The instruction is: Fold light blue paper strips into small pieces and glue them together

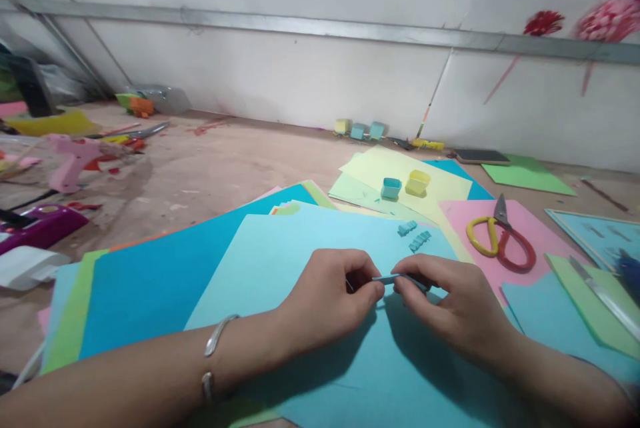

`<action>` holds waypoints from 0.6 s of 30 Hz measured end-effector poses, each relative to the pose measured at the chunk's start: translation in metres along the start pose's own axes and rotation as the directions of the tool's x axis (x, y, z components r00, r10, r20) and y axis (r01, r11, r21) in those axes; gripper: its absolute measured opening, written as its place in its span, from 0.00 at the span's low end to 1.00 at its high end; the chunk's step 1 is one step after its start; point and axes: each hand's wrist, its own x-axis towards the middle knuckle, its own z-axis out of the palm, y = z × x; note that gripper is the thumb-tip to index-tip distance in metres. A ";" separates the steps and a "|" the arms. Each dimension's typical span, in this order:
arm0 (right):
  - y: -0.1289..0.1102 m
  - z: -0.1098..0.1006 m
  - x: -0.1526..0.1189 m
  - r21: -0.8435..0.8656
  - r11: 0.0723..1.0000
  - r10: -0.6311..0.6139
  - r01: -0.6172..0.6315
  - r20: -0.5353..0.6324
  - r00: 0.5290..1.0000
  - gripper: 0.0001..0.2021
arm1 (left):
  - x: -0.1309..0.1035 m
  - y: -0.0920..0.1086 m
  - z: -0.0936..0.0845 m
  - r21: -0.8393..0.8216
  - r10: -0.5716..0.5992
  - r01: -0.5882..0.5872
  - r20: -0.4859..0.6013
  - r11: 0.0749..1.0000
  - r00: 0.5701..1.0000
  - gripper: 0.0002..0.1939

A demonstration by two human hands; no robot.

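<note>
In front of you, a whitish panelled wall [260, 71] rises behind your worktable [215, 158], whose brownish-pink top carries red stains [207, 128] toward the back left. A grey metal rail [300, 25] crosses the wall over the full width of your view, with a dark seam [107, 53] slanting below it on your left. Pale light falls fairly evenly on the wall, where a red flower-like ornament [544, 23] and a pink one [607, 20] show at your upper right.

The strip [386, 279] and sheets [280, 248] look like smooth matt paper; scissors [502, 222] have metal blades [501, 208]; the surface [240, 158] looks matt, scuffed.
</note>
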 end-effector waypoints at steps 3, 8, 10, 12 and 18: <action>0.000 0.001 0.001 -0.011 1.000 -0.017 0.017 -0.009 1.000 0.07 | -0.001 0.000 0.000 -0.010 0.009 -0.009 0.003 1.000 1.000 0.05; 0.001 0.001 0.001 -0.020 0.999 -0.030 0.029 -0.013 0.999 0.07 | -0.001 -0.002 0.000 -0.008 0.010 -0.010 -0.001 1.000 1.000 0.06; 0.002 0.001 0.002 -0.024 0.999 -0.030 0.030 -0.011 0.999 0.07 | -0.001 -0.002 0.000 -0.008 0.006 -0.006 0.000 1.000 1.000 0.05; 0.002 0.001 0.002 -0.032 0.999 -0.025 0.024 -0.009 1.000 0.07 | -0.001 -0.001 0.000 -0.010 0.002 -0.002 0.001 1.000 1.000 0.05; 0.002 0.004 0.002 -0.058 0.998 -0.018 0.017 -0.018 1.000 0.07 | -0.002 -0.004 0.002 0.041 0.047 -0.047 -0.004 0.998 0.999 0.06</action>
